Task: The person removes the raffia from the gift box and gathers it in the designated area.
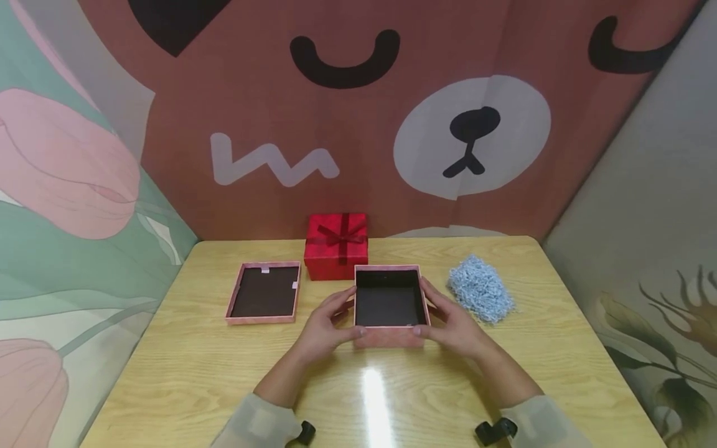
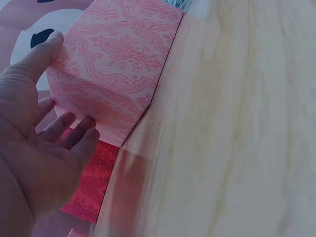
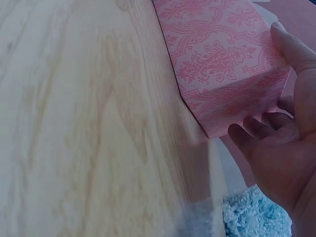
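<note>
Pale wood-grain tabletop (image 1: pixel 179 373) leaves room lower left; my left hand (image 1: pixel 323 330) and right hand (image 1: pixel 458 325) grip a pink-patterned square box (image 1: pixel 389 338) by its edges.

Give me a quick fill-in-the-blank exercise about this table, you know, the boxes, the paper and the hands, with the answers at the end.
1. The left hand and right hand hold the pink box with its opening facing ____.
2. The red gift box has a ribbon tied in a ____ on top.
3. The shredded paper is pale ____ in colour.
4. The shallow pink lid lies to the person's ____ of the pink box.

Missing words: upward; bow; blue; left.
</note>
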Available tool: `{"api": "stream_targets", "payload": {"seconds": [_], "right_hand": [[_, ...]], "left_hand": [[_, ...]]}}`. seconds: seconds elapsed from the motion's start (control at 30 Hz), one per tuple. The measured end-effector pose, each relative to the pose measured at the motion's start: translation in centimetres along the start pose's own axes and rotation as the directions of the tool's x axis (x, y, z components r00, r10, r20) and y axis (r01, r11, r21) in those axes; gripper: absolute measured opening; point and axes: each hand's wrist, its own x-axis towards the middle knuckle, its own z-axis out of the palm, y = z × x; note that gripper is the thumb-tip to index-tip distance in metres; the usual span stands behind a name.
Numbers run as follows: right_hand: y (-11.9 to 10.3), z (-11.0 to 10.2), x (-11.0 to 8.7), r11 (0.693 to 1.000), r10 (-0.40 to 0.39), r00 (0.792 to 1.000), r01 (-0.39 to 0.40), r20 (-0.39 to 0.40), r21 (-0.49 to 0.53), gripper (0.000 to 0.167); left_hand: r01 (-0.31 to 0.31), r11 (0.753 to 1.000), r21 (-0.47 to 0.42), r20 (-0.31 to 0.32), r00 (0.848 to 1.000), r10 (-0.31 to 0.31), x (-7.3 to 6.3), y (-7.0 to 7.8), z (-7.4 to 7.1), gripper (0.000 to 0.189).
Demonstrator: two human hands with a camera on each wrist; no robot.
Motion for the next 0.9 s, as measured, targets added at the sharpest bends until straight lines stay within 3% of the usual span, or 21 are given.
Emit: {"api": "stream_targets", "payload": {"seconds": [0.23,0.57,0.9], "right_hand": [[0.4,-1.1,-0.7,0.999,0.041,0.999,-0.041,-0.021,-0.008,0.101],[0.8,-2.4,-1.1,0.998,0.059,0.997,-0.061,-0.046,-0.035,0.099],[1.5,-3.4,-0.3,0.997,0.066,0.996,-0.069,-0.062,-0.037,0.097]], "left_hand": [[-0.017,1.000,-0.001,0.022,1.000,0.017,1.0,0.1,1.1,0.083],[0.006,0.999,-0.037,0.038,0.999,-0.004,2.7,-0.2,2.4,0.082],[0.012,1.000,-0.004,0.026,1.000,-0.012,4.4,-0.3,3.0,0.081]]}}
